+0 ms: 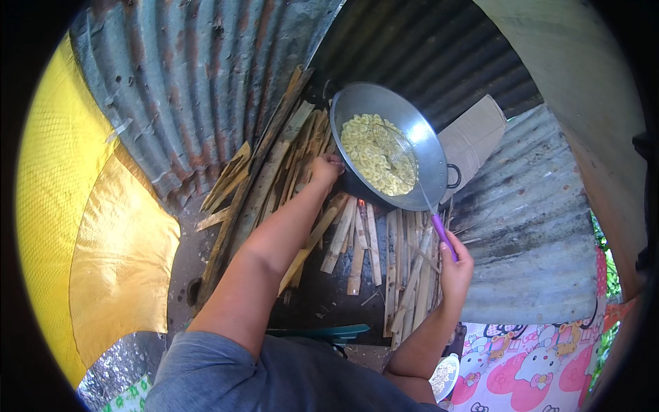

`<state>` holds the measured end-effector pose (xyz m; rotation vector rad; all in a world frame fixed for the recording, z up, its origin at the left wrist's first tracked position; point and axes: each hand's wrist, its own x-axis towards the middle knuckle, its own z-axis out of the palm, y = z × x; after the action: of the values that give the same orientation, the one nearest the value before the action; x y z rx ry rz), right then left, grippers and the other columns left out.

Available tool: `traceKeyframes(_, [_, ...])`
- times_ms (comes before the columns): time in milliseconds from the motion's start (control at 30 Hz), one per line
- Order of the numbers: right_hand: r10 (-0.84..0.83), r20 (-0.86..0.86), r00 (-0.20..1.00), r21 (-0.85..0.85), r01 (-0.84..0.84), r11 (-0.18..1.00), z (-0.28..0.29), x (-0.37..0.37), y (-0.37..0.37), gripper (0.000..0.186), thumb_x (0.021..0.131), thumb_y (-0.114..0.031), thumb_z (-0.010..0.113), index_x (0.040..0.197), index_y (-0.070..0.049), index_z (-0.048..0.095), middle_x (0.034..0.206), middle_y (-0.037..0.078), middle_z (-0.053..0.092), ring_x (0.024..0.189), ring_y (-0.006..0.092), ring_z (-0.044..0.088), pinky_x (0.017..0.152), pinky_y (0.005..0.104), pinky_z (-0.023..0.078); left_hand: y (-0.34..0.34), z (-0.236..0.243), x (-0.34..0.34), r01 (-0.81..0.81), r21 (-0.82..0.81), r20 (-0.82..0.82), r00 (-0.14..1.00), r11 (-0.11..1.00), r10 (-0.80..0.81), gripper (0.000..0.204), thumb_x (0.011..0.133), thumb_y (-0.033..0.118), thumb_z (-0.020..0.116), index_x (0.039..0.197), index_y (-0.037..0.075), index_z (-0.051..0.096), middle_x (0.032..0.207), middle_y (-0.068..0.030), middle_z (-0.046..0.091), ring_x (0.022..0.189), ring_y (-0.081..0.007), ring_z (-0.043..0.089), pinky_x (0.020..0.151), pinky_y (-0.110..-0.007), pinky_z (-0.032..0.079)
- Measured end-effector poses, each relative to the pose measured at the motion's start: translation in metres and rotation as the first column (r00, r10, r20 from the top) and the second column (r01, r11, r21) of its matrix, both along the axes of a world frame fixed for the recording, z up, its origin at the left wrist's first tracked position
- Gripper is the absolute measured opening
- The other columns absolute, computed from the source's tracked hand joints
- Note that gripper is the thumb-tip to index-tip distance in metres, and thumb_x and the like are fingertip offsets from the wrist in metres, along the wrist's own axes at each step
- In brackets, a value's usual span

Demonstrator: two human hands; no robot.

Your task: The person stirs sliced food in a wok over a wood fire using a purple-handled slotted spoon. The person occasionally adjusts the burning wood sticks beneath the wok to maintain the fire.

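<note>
- Two bare hands work at one metal wok [419,147], which serves as the landmark throughout.
- Fingers of the left hand [328,167] are curled against the wok's near-left rim, apparently gripping it at the edge; the exact hold is hard to make out.
- Fingers of the right hand [454,264] are clenched around the purple handle of a wire skimmer [401,158], just below the wok's lower rim.
- From that handle a thin metal shaft rises into the wok, and the round mesh head rests among the pale yellow banana slices [367,151].
- These slices lie crowded in a thick layer across the wok's bowl, filling its left and middle part; the grey right wall stays bare.
- Below the wok, split firewood sticks [357,240] fan out, with a small orange glow where they meet its underside.
- Right of the wok leans a folded piece of brown cardboard [473,137] against corrugated metal sheets [185,89].
- Far left of the wok hangs a yellow tarp [82,226]; lower right lies a pink cartoon-print cloth [535,364].
</note>
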<state>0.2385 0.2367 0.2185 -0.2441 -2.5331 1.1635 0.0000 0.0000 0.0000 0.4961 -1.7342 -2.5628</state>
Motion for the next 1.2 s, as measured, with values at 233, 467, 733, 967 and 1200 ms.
traceKeyframes(233, [0.000,-0.026,1.000,-0.001,0.000,1.000,0.004,0.004,0.000,0.029,0.088,-0.005,0.061,0.116,0.001,0.063,0.106,0.012,0.067,0.098,0.0158,0.061,0.089,0.0282,0.044,0.008,-0.004,0.018,-0.118,-0.315,-0.163,0.984,0.942,0.069,0.019,0.075,-0.001,0.070,0.094,-0.003,0.069,0.081,-0.0088,0.066,0.071,-0.0157,0.062,0.067,-0.028,0.049])
traceKeyframes(467, [0.031,-0.035,0.999,0.010,-0.031,0.999,0.004,0.003,0.000,0.029,0.088,-0.005,0.061,0.116,0.002,0.063,0.107,0.012,0.067,0.099,0.0156,0.060,0.090,0.0278,0.044,0.006,0.007,0.025,-0.242,-0.525,-0.302,0.949,0.816,0.087,0.019,0.075,0.006,0.073,0.093,-0.001,0.070,0.090,-0.0148,0.068,0.081,-0.0255,0.066,0.075,-0.034,0.050])
traceKeyframes(733, [0.036,-0.042,0.998,0.018,-0.035,0.999,0.008,0.001,-0.005,0.029,0.088,-0.003,0.060,0.117,0.002,0.062,0.110,0.011,0.066,0.101,0.0158,0.059,0.091,0.0279,0.043,0.005,0.016,0.034,-0.229,-0.514,-0.269,0.958,0.827,0.098,0.020,0.073,0.004,0.072,0.093,0.000,0.071,0.093,-0.0170,0.065,0.086,-0.0316,0.063,0.078,-0.037,0.049])
traceKeyframes(967, [0.022,-0.070,0.997,-0.037,-0.025,0.999,0.007,0.005,0.001,0.030,0.088,-0.002,0.059,0.118,0.002,0.062,0.111,0.011,0.065,0.101,0.0155,0.059,0.092,0.0277,0.042,0.007,0.008,0.028,-0.265,-0.524,-0.347,0.934,0.809,0.080,0.019,0.075,0.005,0.071,0.093,0.001,0.071,0.090,-0.0173,0.064,0.086,-0.0328,0.062,0.078,-0.038,0.048])
traceKeyframes(1200, [0.014,-0.058,0.998,-0.019,-0.015,1.000,0.009,0.007,-0.001,0.030,0.088,-0.001,0.059,0.117,0.002,0.062,0.110,0.011,0.066,0.101,0.0150,0.059,0.092,0.0275,0.042,0.008,0.012,0.033,-0.327,-0.551,-0.419,0.904,0.767,0.085,0.017,0.077,0.006,0.068,0.093,0.001,0.071,0.088,-0.0175,0.062,0.086,-0.0334,0.060,0.077,-0.038,0.047])
